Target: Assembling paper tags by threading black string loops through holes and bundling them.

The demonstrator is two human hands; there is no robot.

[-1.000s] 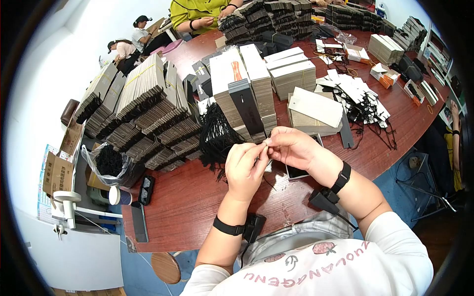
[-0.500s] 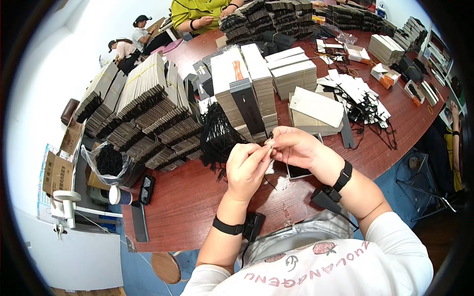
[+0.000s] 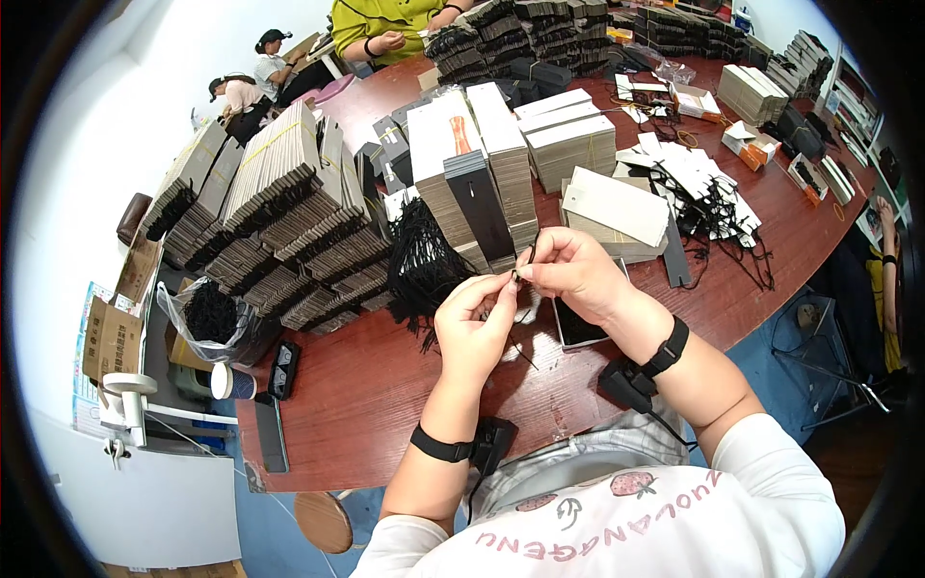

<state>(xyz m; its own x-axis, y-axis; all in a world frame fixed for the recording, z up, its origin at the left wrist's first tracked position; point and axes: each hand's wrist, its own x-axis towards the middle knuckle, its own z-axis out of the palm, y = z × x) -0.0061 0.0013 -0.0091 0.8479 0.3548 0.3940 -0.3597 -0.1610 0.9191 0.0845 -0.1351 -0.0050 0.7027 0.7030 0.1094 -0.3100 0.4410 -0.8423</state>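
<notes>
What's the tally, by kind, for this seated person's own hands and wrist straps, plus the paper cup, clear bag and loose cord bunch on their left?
Left hand and right hand: 2
Wrist straps: 2
Cup: 1
Clear bag: 1
Cord bunch: 1
Total: 7

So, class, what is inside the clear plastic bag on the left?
Inside the clear plastic bag, a mass of what look like black cords shows at the top; anything beneath is covered.
</notes>
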